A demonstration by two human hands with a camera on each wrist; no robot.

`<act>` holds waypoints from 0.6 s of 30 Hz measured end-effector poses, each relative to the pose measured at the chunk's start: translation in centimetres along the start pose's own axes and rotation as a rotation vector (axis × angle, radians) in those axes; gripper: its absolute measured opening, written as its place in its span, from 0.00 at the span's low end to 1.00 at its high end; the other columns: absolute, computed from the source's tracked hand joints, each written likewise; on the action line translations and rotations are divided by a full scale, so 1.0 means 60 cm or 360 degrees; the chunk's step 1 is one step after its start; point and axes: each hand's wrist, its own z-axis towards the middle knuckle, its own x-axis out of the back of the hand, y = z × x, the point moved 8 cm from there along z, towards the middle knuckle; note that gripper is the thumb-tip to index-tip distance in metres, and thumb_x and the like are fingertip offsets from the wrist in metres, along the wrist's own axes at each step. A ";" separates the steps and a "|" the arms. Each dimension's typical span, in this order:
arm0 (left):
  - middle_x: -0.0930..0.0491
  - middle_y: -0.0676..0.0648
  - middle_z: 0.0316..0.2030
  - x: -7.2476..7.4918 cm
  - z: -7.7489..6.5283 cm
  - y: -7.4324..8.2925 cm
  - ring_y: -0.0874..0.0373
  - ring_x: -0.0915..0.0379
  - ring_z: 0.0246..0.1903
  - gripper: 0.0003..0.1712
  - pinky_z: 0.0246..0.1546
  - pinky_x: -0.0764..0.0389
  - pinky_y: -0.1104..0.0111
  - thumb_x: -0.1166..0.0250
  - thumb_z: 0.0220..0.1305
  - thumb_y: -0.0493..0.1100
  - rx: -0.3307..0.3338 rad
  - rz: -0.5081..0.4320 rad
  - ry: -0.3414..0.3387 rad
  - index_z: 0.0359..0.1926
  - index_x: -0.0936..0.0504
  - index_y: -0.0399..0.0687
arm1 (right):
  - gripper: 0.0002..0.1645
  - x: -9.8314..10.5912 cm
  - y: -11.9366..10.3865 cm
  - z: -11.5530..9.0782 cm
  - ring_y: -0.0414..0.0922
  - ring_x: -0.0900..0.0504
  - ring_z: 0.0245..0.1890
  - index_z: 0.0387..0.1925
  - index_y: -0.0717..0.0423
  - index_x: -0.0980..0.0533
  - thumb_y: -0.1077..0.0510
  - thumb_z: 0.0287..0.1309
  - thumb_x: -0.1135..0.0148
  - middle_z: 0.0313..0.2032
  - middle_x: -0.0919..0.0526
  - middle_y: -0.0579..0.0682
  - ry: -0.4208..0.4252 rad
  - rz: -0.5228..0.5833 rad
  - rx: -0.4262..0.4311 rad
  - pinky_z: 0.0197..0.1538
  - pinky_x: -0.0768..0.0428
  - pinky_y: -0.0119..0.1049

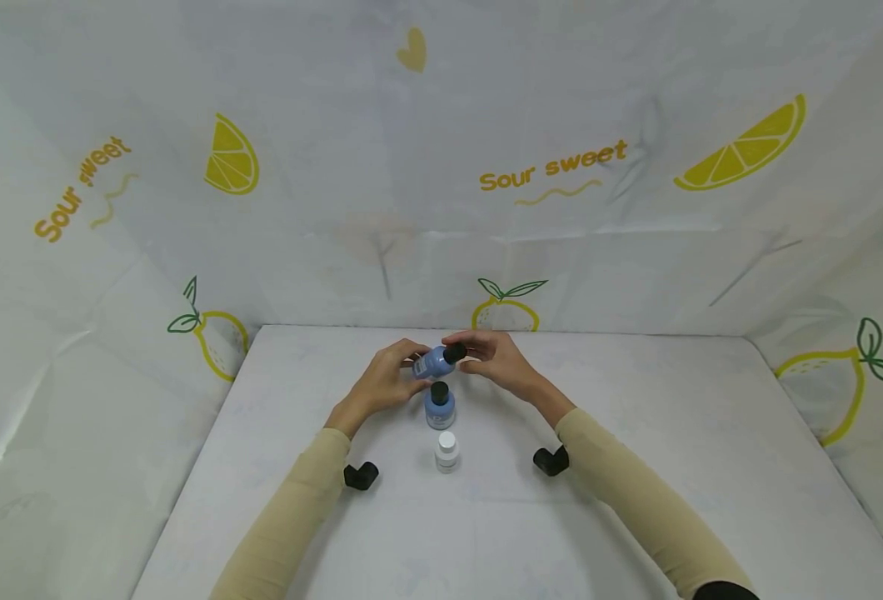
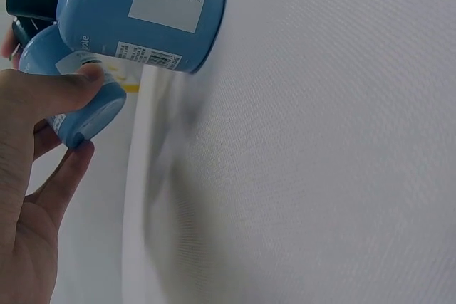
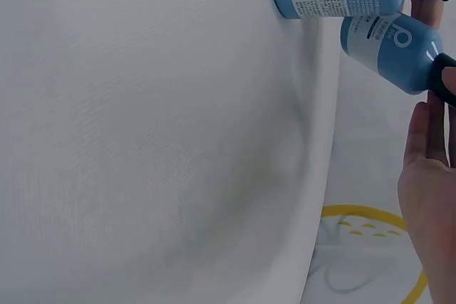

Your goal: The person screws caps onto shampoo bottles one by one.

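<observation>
Near the table's back edge, a blue bottle with a black cap (image 1: 431, 364) is held tilted, its cap toward the right. My left hand (image 1: 386, 379) grips its lower body, thumb on the near side and fingers at the base, as the left wrist view shows. With thumb and fingers, my right hand (image 1: 498, 360) pinches the black cap (image 1: 454, 352). Just in front of the hands a second blue bottle (image 1: 440, 414) stands upright on the table. Closer to me is a small white bottle (image 1: 446, 454) with a white cap, also upright.
White cloth covers the table (image 1: 486, 542). Behind it hangs a white curtain (image 1: 321, 250) printed with lemons and lettering. A black wrist camera (image 1: 361, 476) juts from the left sleeve, another black camera (image 1: 551, 461) from the right.
</observation>
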 end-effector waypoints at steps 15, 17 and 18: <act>0.15 0.37 0.57 -0.001 0.002 -0.003 0.43 0.13 0.56 0.30 0.62 0.09 0.58 0.19 0.60 0.33 0.0007 -0.0016 -0.0003 0.62 0.18 0.35 | 0.24 0.005 -0.013 -0.003 0.58 0.12 0.60 0.63 0.66 0.18 0.70 0.67 0.28 0.63 0.14 0.67 0.0130 -0.0138 0.0072 0.69 0.14 0.31; 0.15 0.37 0.57 -0.001 0.002 -0.003 0.43 0.13 0.56 0.30 0.61 0.08 0.57 0.19 0.60 0.32 0.0005 -0.0017 0.0004 0.62 0.18 0.35 | 0.24 0.005 -0.015 -0.003 0.62 0.12 0.60 0.64 0.65 0.18 0.69 0.67 0.28 0.62 0.14 0.66 0.0142 -0.0149 0.0048 0.69 0.14 0.34; 0.15 0.37 0.57 -0.002 0.003 -0.003 0.43 0.13 0.56 0.30 0.61 0.08 0.58 0.19 0.60 0.32 0.0003 -0.0015 0.0008 0.62 0.18 0.35 | 0.24 0.005 -0.015 -0.003 0.62 0.12 0.60 0.64 0.65 0.18 0.69 0.67 0.28 0.62 0.13 0.66 0.0147 -0.0154 0.0040 0.70 0.14 0.36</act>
